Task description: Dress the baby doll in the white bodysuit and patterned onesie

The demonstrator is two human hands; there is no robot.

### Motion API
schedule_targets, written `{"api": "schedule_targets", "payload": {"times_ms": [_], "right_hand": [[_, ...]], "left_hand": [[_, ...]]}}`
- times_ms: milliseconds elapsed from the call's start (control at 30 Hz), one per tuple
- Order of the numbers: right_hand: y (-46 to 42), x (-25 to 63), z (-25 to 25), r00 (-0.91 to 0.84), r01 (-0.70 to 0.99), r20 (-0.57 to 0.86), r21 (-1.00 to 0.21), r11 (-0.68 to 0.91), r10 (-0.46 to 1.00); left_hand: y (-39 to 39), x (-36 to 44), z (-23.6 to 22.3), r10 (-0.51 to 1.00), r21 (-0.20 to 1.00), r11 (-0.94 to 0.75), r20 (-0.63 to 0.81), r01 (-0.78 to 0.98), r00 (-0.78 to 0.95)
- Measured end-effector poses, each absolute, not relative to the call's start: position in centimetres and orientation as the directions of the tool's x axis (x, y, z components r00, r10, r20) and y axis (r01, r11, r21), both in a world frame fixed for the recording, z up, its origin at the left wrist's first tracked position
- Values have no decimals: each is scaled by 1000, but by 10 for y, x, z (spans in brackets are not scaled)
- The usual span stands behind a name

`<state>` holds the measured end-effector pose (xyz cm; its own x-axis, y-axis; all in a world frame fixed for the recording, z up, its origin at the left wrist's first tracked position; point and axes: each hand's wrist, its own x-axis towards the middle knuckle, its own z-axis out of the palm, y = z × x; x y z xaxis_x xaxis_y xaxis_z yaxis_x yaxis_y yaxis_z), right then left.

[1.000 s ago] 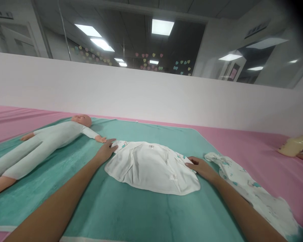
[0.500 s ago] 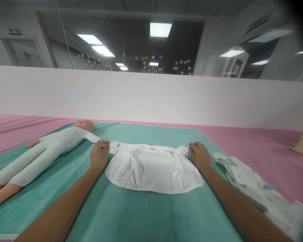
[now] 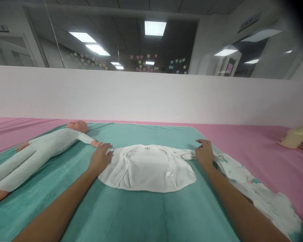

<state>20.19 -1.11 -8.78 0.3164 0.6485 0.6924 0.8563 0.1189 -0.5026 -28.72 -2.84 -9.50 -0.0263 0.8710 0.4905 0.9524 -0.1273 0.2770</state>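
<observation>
Between both hands, the white shirt lies open.

Bare green blanket lies open between the forearms; the doll blocks the left.

Small shirt: plain white, teal marks on the sleeves
Blanket: teal-green, pale edging
Sheet: pink
Doll's suit: plain, very pale mint
Garment: white, scattered teal print
Wall: off-white
Heart stickers: at least 3 colours: pink, yellow, blue
</observation>
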Motion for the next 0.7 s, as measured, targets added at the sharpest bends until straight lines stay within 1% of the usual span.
{"api": "schedule_targets", "payload": {"times_ms": [67,133,167,233,300,333,400,433,467,500,567,600,633,667,700], "right_hand": [[-17,200,-82,290,858,714,-489,157,638],[-24,188,-77,233,829,666,-517,213,708],[-27,178,-75,181,807,611,-541,239,771],[-35,155,-73,-5,782,448,-556,283,894],[-41,134,-73,-180,805,287,-507,309,941],[-43,126,-73,-223,822,236,-477,313,946],[-46,118,-73,-223,842,193,-457,288,956],[-47,117,-73,-201,832,180,-486,265,963],[-48,118,-72,-178,801,158,-551,236,971],[-48,119,-71,-162,740,115,-643,198,980],[-50,121,-69,-183,523,1,-847,98,983],[-51,121,-67,-212,389,-42,-920,44,976],[-52,120,-67,-246,270,-72,-963,-4,967],[-52,119,-66,-274,189,-89,-981,-37,958],[-51,119,-66,-284,167,-95,-985,-49,954]], "left_hand": [[-27,-285,-95,925,285,-111,379,952,-5],[-28,-283,-94,953,295,-86,301,951,-7],[-29,-282,-93,960,301,-72,279,951,-16],[-32,-280,-91,966,308,-46,257,950,-36],[-34,-279,-89,967,306,-33,249,952,-47],[-35,-280,-89,968,301,-32,247,953,-46],[-35,-280,-89,968,289,-43,248,956,-32],[-34,-281,-90,968,282,-51,250,958,-22],[-34,-281,-91,968,274,-58,252,960,-13],[-33,-282,-92,968,267,-63,252,962,-7],[-32,-282,-93,968,257,-59,250,965,-7],[-32,-282,-93,969,255,-55,248,965,-10],[-32,-282,-93,969,255,-52,247,965,-13],[-32,-282,-93,969,256,-51,248,965,-14],[-32,-282,-93,969,257,-51,247,965,-14]]}}
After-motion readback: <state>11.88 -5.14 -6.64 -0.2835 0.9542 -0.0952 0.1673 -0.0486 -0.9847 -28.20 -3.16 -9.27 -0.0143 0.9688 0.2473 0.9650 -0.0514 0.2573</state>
